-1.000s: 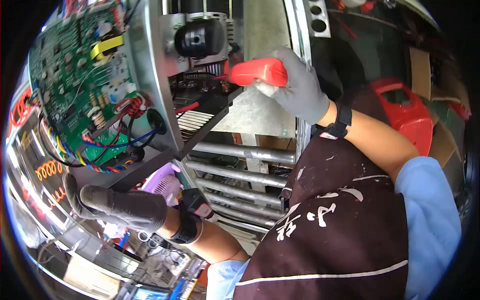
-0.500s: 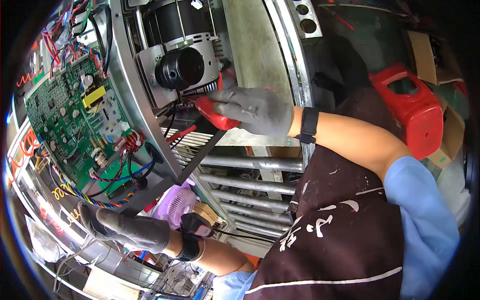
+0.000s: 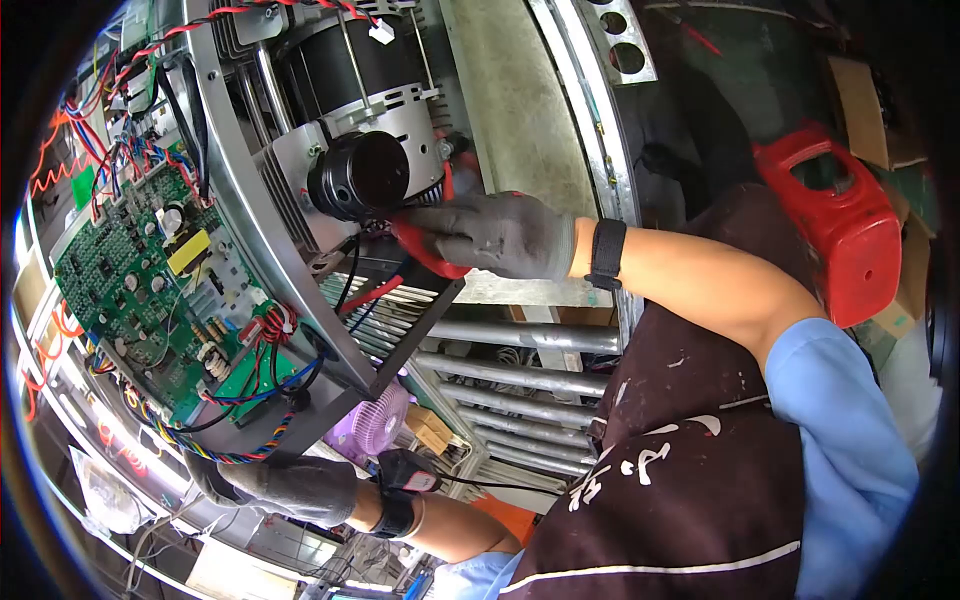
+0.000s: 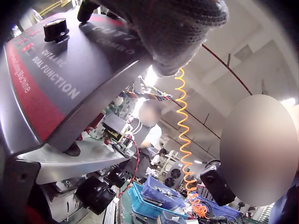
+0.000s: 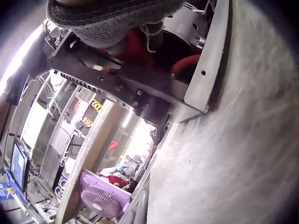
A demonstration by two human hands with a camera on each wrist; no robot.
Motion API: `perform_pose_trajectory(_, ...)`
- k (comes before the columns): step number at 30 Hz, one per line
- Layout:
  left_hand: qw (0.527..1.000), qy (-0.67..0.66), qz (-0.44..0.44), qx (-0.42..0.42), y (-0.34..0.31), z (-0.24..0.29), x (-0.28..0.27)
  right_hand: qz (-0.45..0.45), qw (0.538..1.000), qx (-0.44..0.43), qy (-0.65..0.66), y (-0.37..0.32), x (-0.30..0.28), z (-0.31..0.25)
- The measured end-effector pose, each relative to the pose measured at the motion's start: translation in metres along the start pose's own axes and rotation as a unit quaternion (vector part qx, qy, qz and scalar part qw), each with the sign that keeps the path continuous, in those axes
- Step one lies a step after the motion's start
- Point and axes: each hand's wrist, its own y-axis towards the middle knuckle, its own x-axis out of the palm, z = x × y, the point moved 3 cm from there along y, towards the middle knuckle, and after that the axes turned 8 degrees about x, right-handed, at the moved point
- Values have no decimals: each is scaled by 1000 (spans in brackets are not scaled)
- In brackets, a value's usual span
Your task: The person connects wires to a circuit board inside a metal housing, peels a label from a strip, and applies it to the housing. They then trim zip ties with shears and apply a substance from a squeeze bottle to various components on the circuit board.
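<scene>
My gloved right hand (image 3: 505, 236) grips a smooth red handle-like piece (image 3: 431, 252) inside the open metal machine chassis (image 3: 258, 205). Its fingertips lie just below the round black end (image 3: 378, 172) of a silver-and-black motor-like cylinder. What the far end of the red piece meets is hidden under the fingers and the cylinder. At the chassis's lower left corner is my gloved left hand (image 3: 298, 490), fingers extended. In the left wrist view its glove (image 4: 182, 35) reaches over the grey and red front panel (image 4: 56, 74), which carries a black knob (image 4: 56, 30) and printed lettering.
A green circuit board (image 3: 130, 290) with coloured wires stands along the chassis's left side. Metal rollers (image 3: 530, 337) run below it, near a purple fan (image 3: 375, 422). A red plastic housing (image 3: 855, 240) lies at right. Blue bins (image 4: 154, 198) and another person (image 4: 150, 135) appear beyond.
My right hand has moved left and down with the red piece, in under the black cylinder end. My left hand has shifted slightly down and right. The head view has turned, showing more of the cylinder.
</scene>
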Motion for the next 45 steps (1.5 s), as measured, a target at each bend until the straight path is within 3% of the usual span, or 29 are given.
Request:
perform_pose_trajectory(2, 999, -10, -13, 27, 2, -8, -4, -63, 974, -112, -186, -1, -8, -7)
perform_pose_trajectory(5, 997, -15, -32, 63, 0, -10, -6, -52, 965, -153, -209, 0, -11, -7)
perform_pose_trajectory(7, 997, -8, -36, 71, -2, -6, -3, -49, 972, -139, -185, -1, -13, 0)
perform_pose_trajectory(9, 998, -66, 7, 7, 0, -5, 0, -47, 978, -128, -160, 2, -15, 0)
perform_pose_trajectory(11, 997, -63, 21, 33, 1, -9, -1, -15, 981, -115, -156, 6, -17, -1)
perform_pose_trajectory(16, 994, -82, 13, 75, 0, -6, -1, -37, 984, -104, -139, 7, -18, -6)
perform_pose_trajectory(18, 993, 35, -17, 109, 0, -3, -4, -40, 986, -106, -123, 6, -17, -4)
perform_pose_trajectory(21, 996, -73, 23, 37, 0, -1, 2, -77, 975, -110, -176, 5, -16, -1)
perform_pose_trajectory(33, 996, -59, -5, 70, 1, -7, 1, -91, 962, -141, -216, 7, -27, -12)
perform_pose_trajectory(36, 998, -55, 20, 18, 1, -11, -1, -66, 983, -82, -154, 5, -25, -5)
perform_pose_trajectory(39, 998, -15, 30, 57, 4, -2, 3, -46, 989, -55, -128, 7, -30, -8)
perform_pose_trajectory(41, 998, -31, 45, 11, -1, 6, 8, -21, 995, -45, -91, 6, -33, -15)
perform_pose_trajectory(43, 998, -18, 47, 26, 2, 11, 10, -18, 996, 57, -61, 1, -33, -12)
perform_pose_trajectory(45, 998, -42, 35, -2, 3, 8, 7, -8, 994, 105, -12, 1, -41, -27)
